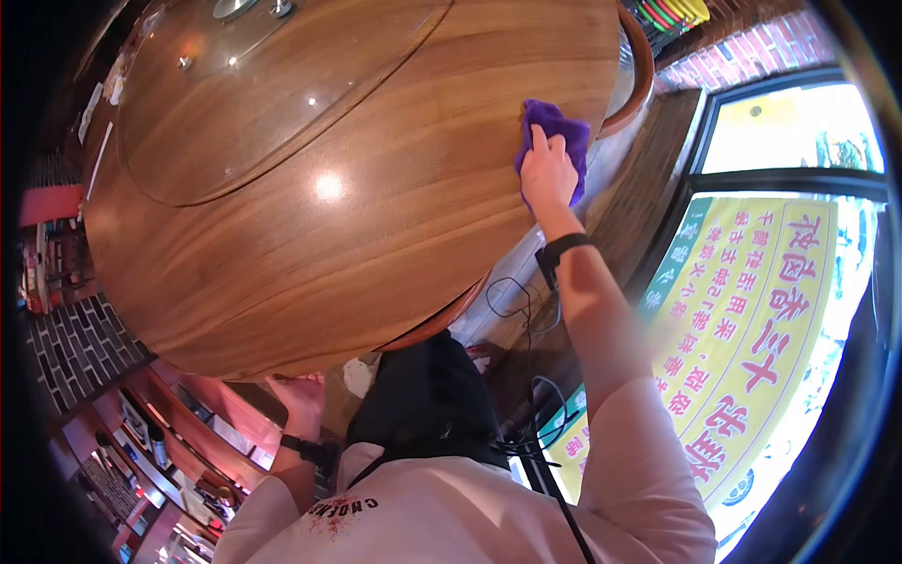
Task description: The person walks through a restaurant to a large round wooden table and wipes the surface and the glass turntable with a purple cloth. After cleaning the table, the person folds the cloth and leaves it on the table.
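Observation:
My right hand [550, 176] presses a purple cloth [561, 125] onto the wooden tabletop [395, 207] close to its right edge. The index finger points away over the cloth, and the other fingers are bent on it. My left hand [299, 393] is at the near edge of the round table, low and to the left. Its fingers look stretched out, partly hidden by the table's rim, and I see nothing held in it. A glass turntable [282, 103] lies on the table's far left part.
A curved wooden chair back [643, 70] stands by the right edge. Coloured items [672, 13] are stacked at the top right. A window with a yellow banner [733, 329] is on the right. Thin black cables [531, 376] hang beside my body. Shelves stand at the lower left.

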